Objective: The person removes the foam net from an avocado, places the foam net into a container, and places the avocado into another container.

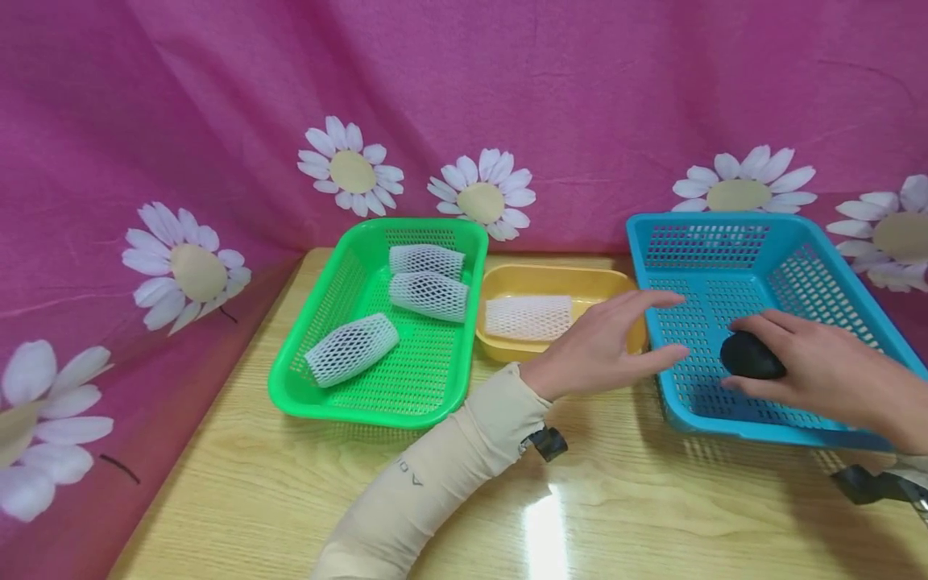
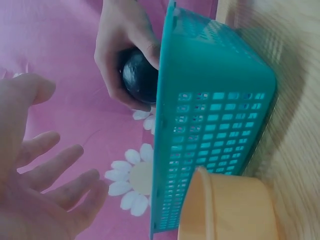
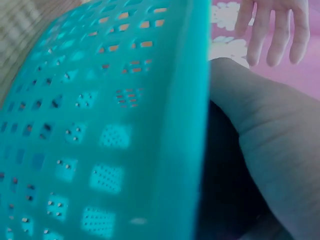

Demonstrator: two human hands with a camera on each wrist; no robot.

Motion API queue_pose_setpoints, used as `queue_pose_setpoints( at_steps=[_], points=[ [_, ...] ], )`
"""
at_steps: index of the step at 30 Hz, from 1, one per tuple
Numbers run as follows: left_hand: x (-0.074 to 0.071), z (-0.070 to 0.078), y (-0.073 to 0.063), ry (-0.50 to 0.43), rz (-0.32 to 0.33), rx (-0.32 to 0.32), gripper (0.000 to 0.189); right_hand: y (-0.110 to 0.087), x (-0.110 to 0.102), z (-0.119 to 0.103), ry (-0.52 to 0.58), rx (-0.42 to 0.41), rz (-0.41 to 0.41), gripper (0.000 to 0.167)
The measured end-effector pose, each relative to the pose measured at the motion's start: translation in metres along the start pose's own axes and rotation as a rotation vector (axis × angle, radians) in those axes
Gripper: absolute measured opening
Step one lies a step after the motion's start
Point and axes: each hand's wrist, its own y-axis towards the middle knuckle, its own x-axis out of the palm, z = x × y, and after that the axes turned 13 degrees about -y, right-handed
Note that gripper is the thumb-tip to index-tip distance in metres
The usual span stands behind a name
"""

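My right hand (image 1: 834,366) grips a dark, oval avocado (image 1: 750,356), its fingers curled over the top and the thumb on the near side. The fruit is over the blue basket (image 1: 772,435), inside its rim. In the left wrist view the glossy avocado (image 2: 140,75) shows between thumb and fingers, beyond the basket wall. My left hand (image 1: 605,346) reaches across the right end of the yellow basin (image 1: 551,274) toward the basket's left rim. Its fingers are spread and hold nothing. A white foam net sleeve (image 1: 529,317) lies in the basin.
On the left stands a green basket (image 1: 370,415) with 3 white foam net sleeves, including one (image 1: 353,349) near its front left. All the containers rest on a wooden table (image 1: 616,499). Behind them hangs a pink flowered cloth (image 1: 580,97).
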Motion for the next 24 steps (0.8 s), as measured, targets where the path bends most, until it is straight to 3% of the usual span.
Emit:
queue_pose_setpoints(
  at_steps=[5,12,16,24],
  points=[
    [0.006,-0.001,0.007,0.019,-0.031,0.017,0.060,-0.003,0.007,0.008,0.009,0.022,-0.060,0.075],
    [0.010,0.001,0.014,0.051,-0.088,-0.007,0.061,-0.004,0.016,0.016,0.012,0.029,-0.090,0.073],
    [0.012,0.001,0.018,0.063,-0.102,-0.020,0.061,-0.004,0.023,0.022,0.028,0.043,-0.156,0.073],
    [0.018,0.003,0.023,0.086,-0.128,-0.038,0.064,-0.005,0.038,0.030,0.025,0.046,-0.190,0.076]
  ],
)
